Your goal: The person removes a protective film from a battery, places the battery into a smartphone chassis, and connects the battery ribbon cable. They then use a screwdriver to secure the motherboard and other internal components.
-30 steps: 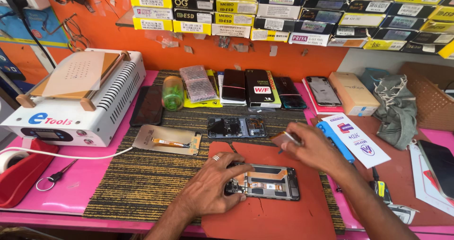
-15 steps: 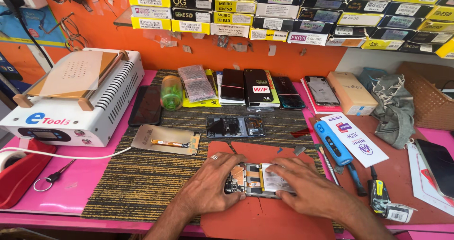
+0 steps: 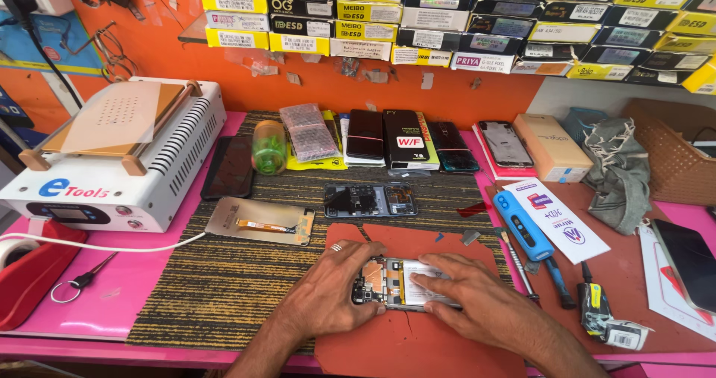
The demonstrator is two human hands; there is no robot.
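The opened phone point(image 3: 406, 283) is pinned to the mat point(image 3: 418, 341) by both hands: left hand point(image 3: 333, 288) clamped on its end, right hand point(image 3: 477, 300) probably pressing flat.

Stacked along the back wall sit yellow, black and white labelled boxes point(image 3: 418, 13), below them a tan carton point(image 3: 552, 147) lies at right, a white leaflet point(image 3: 556, 218) beside it, and a small dark screen point(image 3: 63, 214) fronts the white machine point(image 3: 149, 177).
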